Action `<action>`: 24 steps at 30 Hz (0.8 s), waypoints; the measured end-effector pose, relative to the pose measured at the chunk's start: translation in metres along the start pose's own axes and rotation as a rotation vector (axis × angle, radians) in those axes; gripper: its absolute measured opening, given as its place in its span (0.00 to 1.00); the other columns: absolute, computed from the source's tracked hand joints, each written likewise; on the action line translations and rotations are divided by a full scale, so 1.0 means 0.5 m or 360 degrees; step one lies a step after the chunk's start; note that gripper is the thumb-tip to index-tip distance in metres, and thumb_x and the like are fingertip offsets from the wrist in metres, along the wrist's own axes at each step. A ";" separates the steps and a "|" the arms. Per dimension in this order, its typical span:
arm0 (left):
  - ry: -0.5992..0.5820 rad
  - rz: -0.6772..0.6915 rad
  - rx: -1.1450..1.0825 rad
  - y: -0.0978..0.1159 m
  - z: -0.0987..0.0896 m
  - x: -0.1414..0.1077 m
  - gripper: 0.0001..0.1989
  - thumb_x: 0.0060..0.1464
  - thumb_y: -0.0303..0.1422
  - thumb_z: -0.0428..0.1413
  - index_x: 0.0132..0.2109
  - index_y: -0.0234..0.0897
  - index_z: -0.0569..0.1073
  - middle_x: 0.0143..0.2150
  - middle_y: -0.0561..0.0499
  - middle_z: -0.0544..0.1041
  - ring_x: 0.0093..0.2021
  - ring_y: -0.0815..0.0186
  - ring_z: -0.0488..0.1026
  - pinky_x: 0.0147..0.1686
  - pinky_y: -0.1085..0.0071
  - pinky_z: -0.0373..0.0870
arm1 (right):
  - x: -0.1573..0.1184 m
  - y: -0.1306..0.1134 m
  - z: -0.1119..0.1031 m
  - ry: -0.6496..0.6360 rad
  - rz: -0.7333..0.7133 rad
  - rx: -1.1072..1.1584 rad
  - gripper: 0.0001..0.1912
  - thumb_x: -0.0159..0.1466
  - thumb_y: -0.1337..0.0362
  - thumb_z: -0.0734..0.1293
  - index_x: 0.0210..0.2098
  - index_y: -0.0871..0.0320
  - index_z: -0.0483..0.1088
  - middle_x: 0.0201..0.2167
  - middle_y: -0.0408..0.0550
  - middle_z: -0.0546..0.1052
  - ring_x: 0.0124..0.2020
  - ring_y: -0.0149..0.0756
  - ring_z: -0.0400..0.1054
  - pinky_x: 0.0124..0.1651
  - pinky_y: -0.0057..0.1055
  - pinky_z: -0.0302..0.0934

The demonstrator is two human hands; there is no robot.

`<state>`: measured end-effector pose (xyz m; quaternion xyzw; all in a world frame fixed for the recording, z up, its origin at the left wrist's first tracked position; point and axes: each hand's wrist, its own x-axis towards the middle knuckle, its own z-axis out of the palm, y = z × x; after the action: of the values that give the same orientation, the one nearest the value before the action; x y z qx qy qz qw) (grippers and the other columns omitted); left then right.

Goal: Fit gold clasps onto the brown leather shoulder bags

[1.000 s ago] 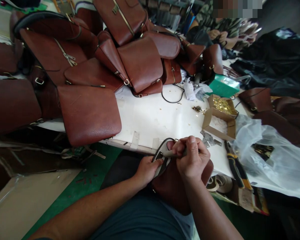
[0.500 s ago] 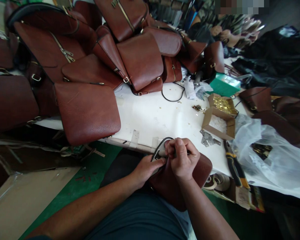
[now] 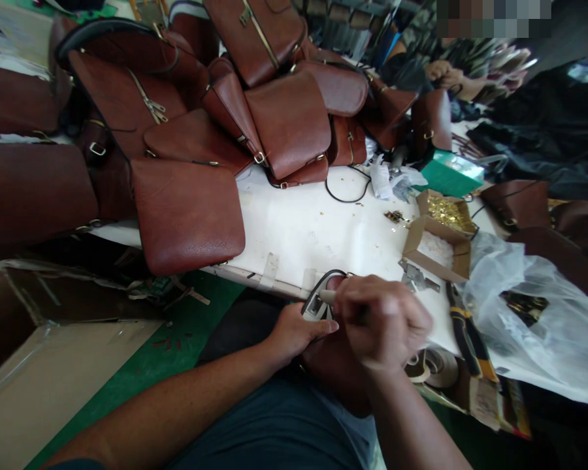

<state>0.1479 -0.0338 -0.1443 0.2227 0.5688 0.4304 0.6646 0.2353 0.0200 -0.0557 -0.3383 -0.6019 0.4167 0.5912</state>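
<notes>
1. Brown leather fills our lap: the bag (image 3: 336, 365) we work on lies against the near edge of the white table (image 3: 313, 228), half under our hands.
2. Our left hand (image 3: 294, 333) presses on the bag's top by the black strap (image 3: 323, 284), fingers curled onto the leather, thumb pointing right.
3. Our right hand (image 3: 382, 320) is clenched around a slim grey tool (image 3: 327, 297); its tip pokes out to the left, just above the left thumb. The hand is blurred, so finer detail is lost.
4. Right of the grip lie a cardboard box (image 3: 438, 238), pliers (image 3: 463, 323) and a clear plastic bag (image 3: 534, 313), all close.
5. Beyond our hands, bare tabletop lies open up to the heap of brown bags (image 3: 274, 117).
6. Left of the grip, the table edge drops to a green floor (image 3: 176, 346).
</notes>
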 end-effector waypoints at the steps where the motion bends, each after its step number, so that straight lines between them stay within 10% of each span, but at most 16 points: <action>1: 0.0018 0.0003 0.0018 0.001 0.001 0.000 0.17 0.40 0.39 0.72 0.32 0.34 0.77 0.29 0.52 0.77 0.31 0.65 0.70 0.32 0.71 0.63 | -0.006 0.011 -0.003 -0.0055 0.0073 -0.0066 0.20 0.72 0.50 0.66 0.27 0.54 0.72 0.18 0.42 0.67 0.20 0.34 0.63 0.25 0.34 0.60; 11: 0.0033 0.0006 0.0016 -0.009 0.004 0.000 0.17 0.40 0.39 0.72 0.33 0.34 0.77 0.30 0.53 0.77 0.31 0.66 0.70 0.32 0.71 0.62 | -0.026 0.059 -0.021 -0.0013 0.0206 -0.0012 0.20 0.72 0.51 0.66 0.27 0.55 0.70 0.19 0.40 0.68 0.20 0.32 0.63 0.26 0.31 0.59; 17: -0.0046 0.0060 0.0166 -0.005 0.008 -0.015 0.21 0.45 0.46 0.71 0.36 0.33 0.78 0.32 0.50 0.79 0.33 0.62 0.73 0.33 0.70 0.64 | -0.002 0.009 -0.021 -0.0133 0.0063 -0.0109 0.23 0.73 0.49 0.64 0.26 0.55 0.68 0.21 0.43 0.70 0.22 0.33 0.63 0.28 0.32 0.59; 24: -0.0318 0.0103 0.0097 0.002 -0.019 -0.026 0.33 0.45 0.52 0.72 0.50 0.32 0.82 0.45 0.44 0.85 0.45 0.54 0.80 0.46 0.65 0.73 | 0.158 0.042 -0.074 -0.0577 0.0188 -0.1267 0.27 0.74 0.42 0.60 0.39 0.56 0.78 0.36 0.48 0.81 0.37 0.37 0.73 0.43 0.30 0.61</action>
<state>0.1389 -0.0458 -0.1386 0.3028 0.5051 0.4096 0.6966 0.2647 0.1036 -0.0423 -0.4951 -0.7891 0.2380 0.2748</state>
